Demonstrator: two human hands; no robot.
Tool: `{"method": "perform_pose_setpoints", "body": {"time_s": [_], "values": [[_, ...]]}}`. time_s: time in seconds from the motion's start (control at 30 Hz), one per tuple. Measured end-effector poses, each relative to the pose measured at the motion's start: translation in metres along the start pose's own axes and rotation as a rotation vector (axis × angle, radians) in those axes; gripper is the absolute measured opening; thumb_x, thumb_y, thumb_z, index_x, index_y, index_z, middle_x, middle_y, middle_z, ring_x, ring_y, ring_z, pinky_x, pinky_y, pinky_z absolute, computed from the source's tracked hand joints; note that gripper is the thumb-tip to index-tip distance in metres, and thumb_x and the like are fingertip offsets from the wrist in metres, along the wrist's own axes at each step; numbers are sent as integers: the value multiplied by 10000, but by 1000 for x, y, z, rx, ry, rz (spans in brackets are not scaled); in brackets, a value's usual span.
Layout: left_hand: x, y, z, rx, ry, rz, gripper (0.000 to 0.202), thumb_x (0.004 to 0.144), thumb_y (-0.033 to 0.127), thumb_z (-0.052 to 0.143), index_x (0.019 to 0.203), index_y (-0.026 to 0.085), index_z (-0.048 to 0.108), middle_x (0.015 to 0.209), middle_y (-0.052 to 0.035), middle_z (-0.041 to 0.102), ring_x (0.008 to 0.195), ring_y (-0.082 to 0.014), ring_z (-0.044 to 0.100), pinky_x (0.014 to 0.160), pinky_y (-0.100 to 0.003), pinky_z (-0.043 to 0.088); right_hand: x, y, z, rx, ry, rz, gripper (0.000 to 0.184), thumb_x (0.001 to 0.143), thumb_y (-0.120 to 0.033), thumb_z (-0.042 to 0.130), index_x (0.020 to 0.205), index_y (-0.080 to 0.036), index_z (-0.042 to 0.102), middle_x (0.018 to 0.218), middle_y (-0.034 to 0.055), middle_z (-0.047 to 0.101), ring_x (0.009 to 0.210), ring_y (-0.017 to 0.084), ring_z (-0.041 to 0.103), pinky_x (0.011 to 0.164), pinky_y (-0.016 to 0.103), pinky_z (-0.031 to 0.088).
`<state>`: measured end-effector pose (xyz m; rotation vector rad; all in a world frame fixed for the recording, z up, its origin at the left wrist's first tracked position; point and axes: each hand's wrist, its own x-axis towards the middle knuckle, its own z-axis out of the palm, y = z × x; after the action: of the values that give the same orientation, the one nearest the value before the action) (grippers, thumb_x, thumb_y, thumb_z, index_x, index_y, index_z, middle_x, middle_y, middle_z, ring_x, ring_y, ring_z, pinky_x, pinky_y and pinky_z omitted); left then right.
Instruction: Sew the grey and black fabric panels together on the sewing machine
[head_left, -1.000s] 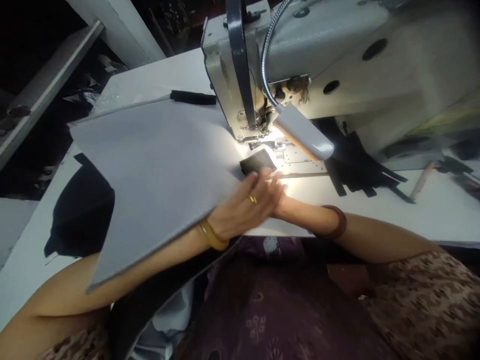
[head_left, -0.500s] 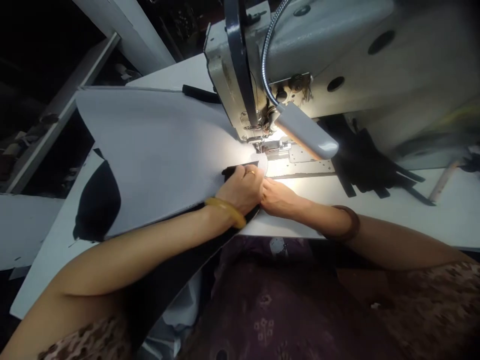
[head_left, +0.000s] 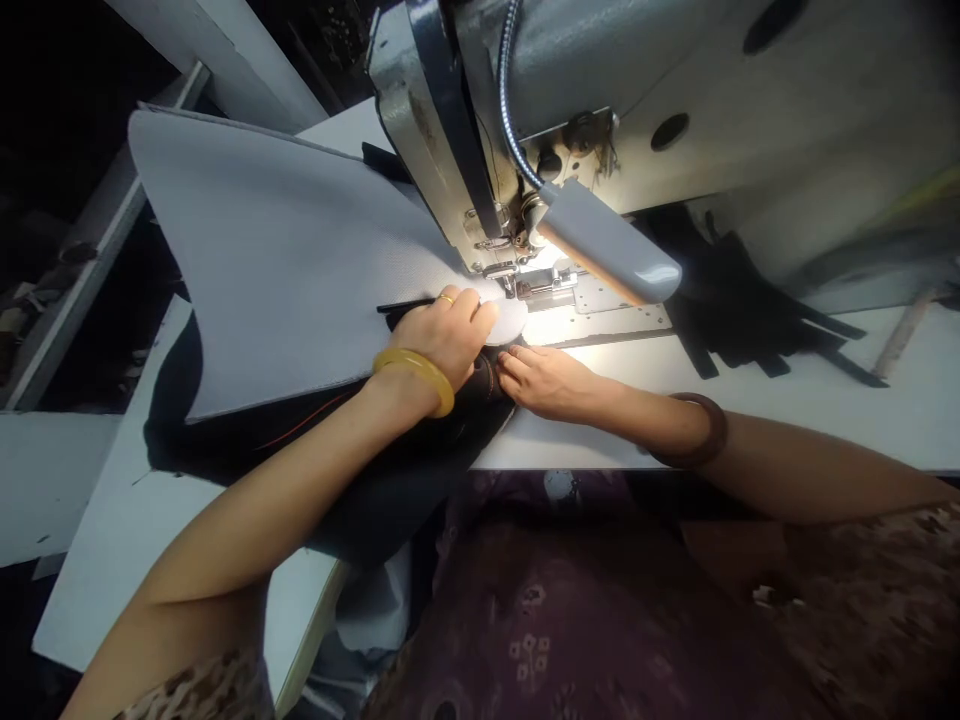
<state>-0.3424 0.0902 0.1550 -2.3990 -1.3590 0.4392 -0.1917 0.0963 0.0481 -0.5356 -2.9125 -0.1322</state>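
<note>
A large light-grey fabric panel [head_left: 285,250] lies over black material [head_left: 405,490] on the table, its narrow end under the head of a sewing machine [head_left: 420,130]. My left hand [head_left: 442,340] lies on the panel near that end, fingers bent and gripping its edge just in front of the presser foot [head_left: 511,285]. Close beside it, my right hand [head_left: 544,380] pinches the edge of the black material, which shows orange stitching there. The fingertips of both hands are partly hidden by the layers.
A lamp [head_left: 611,245] on a flexible neck lights the needle area. Several black strips [head_left: 735,290] lie right of it on the white table [head_left: 810,400]. A shelf edge [head_left: 112,240] stands at the left.
The grey panel has shifted up and left, and more black material shows below it. My left hand has moved left and up, apart from my right hand. The camera view has shifted slightly.
</note>
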Motion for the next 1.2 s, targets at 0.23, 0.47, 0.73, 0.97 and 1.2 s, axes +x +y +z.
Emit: {"method": "perform_pose_setpoints", "body": {"time_s": [0.23,0.47,0.73,0.97,1.2], "values": [[21,25,-17,-1,-375,-26,353,813,93,451,1160,137,493,896,-110,583,852,-222,559,605,-254,416,8,-8,1,-57,32,66,352,886,-32,235,919,-85,581,882,139,597,738,182,514,624,327,352],[27,9,0,-56,-378,202,158,762,89,522,902,124,586,922,-100,564,981,-235,514,781,-303,448,4,3,0,75,-36,66,301,884,-93,274,937,-134,568,915,142,606,836,220,521,615,312,367],[12,2,15,-204,-240,110,477,845,294,485,1304,205,393,1260,-79,460,1039,-231,484,668,-278,467,-5,13,-5,82,-56,0,246,868,-113,309,891,-153,551,890,118,612,843,219,511,629,304,365],[22,18,24,-134,-291,176,356,910,113,276,1214,97,461,1099,-124,537,1006,-230,513,751,-316,464,-7,11,1,34,13,-18,222,842,-107,326,842,-138,546,965,180,593,975,261,506,665,317,405],[20,12,32,-170,-244,124,262,892,121,324,1010,115,557,957,-125,547,1016,-258,492,710,-299,439,-8,11,5,73,36,-15,221,842,-105,338,885,-142,551,1051,171,573,1048,257,495,702,331,433]]}}
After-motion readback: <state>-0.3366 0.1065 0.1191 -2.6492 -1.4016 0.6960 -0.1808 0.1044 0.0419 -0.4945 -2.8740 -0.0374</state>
